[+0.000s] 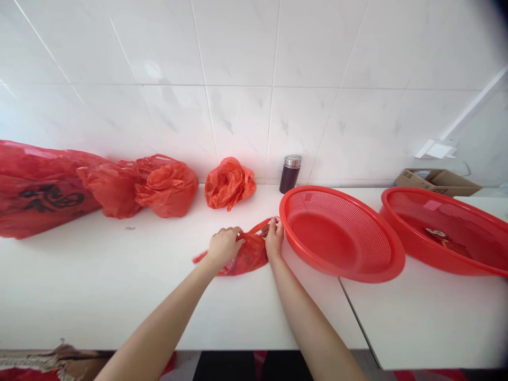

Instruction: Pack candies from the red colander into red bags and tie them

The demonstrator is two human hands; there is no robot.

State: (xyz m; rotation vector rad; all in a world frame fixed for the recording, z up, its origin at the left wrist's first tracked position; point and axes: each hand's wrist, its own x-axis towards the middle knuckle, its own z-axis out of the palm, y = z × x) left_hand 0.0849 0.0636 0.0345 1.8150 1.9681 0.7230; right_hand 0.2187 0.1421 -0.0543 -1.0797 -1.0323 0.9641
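A small red plastic bag (248, 256) lies on the white counter (119, 286) in front of me. My left hand (224, 246) is closed on the bag's left side. My right hand (274, 236) pinches one of the bag's handles at its right side, close to the rim of a red plastic colander (341, 233). The bag's contents are hidden.
Red plastic bags sit along the tiled wall: a large printed one (35, 188), two knotted ones (159, 185) and a crumpled one (229, 182). A dark flask with a metal lid (290, 173) stands behind the colander. A second red colander (444, 230) and a cardboard box (436, 181) are at right.
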